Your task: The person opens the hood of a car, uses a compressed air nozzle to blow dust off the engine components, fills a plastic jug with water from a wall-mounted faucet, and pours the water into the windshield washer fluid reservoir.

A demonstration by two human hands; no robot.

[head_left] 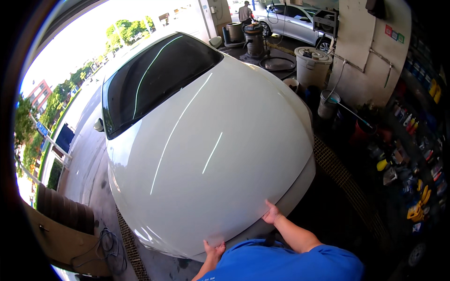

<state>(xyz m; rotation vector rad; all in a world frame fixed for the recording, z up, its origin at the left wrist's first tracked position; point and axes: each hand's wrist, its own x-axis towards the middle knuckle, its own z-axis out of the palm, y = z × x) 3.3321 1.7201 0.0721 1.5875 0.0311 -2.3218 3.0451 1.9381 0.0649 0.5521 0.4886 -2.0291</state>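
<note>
A white car's hood point(220, 140) fills the middle of the view, with its front edge close to my body. My left hand point(214, 250) rests at that edge, near the middle of the car's front, its fingers spread. Farther right along the same edge, my right hand point(272, 214) touches the hood with its fingers apart. Neither hand shows anything held in it. A dark seam separates the hood from the front bumper point(300, 187). Behind the hood lies the dark windshield point(159, 77).
Floor grates point(347, 175) run along the car's right side. Beyond stand a large white bin point(311, 70), a grey bucket point(327, 104) and a vacuum machine point(255, 42). Another person point(245, 13) is near a silver car point(293, 21). Cluttered bottles and tools line the right; a hose point(110, 246) lies lower left.
</note>
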